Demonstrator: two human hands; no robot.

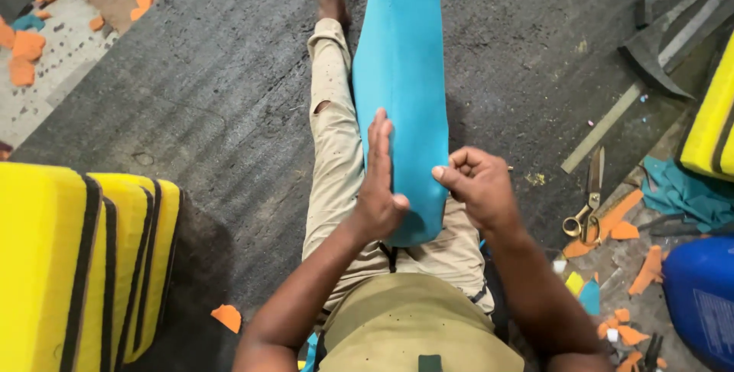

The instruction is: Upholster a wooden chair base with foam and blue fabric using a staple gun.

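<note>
A long turquoise foam-covered cushion (401, 74) lies along my lap and outstretched leg, its rounded near end at my thighs. My left hand (378, 181) rests flat against the cushion's left edge, fingers straight and together, thumb on the near end. My right hand (478, 185) is at the cushion's right edge with its fingers curled in; it pinches something too small to make out, possibly a needle or thread. I sit on a dark grey mat (214, 112) in beige trousers.
Yellow cushions with black stripes (84, 265) stand at my left, another (711, 120) at the right edge. Brass-handled scissors (587, 204) lie on the floor to the right among orange and teal scraps (619, 227). A blue container (703, 295) sits at lower right. A long metal ruler (604, 127) lies diagonally.
</note>
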